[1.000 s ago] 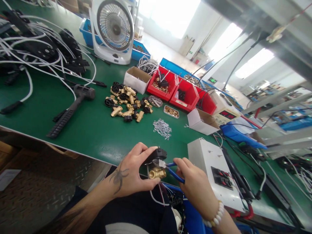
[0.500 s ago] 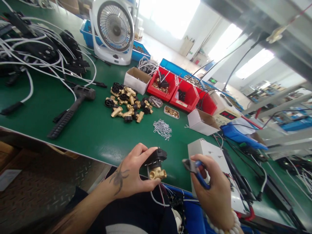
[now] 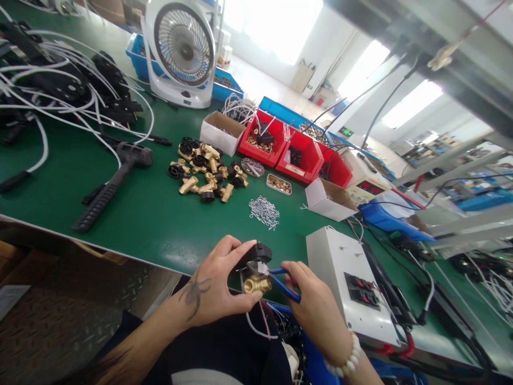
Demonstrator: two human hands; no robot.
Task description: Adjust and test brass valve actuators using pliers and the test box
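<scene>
Near the bench's front edge, my left hand point(image 3: 218, 280) grips a brass valve point(image 3: 256, 284) with a black housing point(image 3: 262, 251) on top. A white cable hangs below it. My right hand point(image 3: 315, 299) is closed around the blue handles of a pair of pliers point(image 3: 285, 286). The pliers' jaws lie against the part between the black housing and the brass body; what they bite on is too small to make out. Beyond my hands lies a small heap of wire clips point(image 3: 264, 212) on the green bench.
Brass fittings point(image 3: 208, 171) with black caps are piled mid-bench, near a tray of small brass parts point(image 3: 279, 184). A hammer point(image 3: 114, 184) and tangled white cables lie left. Red bins point(image 3: 300, 158), a fan point(image 3: 184, 53) and a white box point(image 3: 332, 200) stand behind. A grey metal box point(image 3: 340, 272) is right.
My right hand has moved left with the pliers, bringing their jaws onto the valve under the black housing. My left hand keeps its hold, nearly still. The view has shifted slightly.
</scene>
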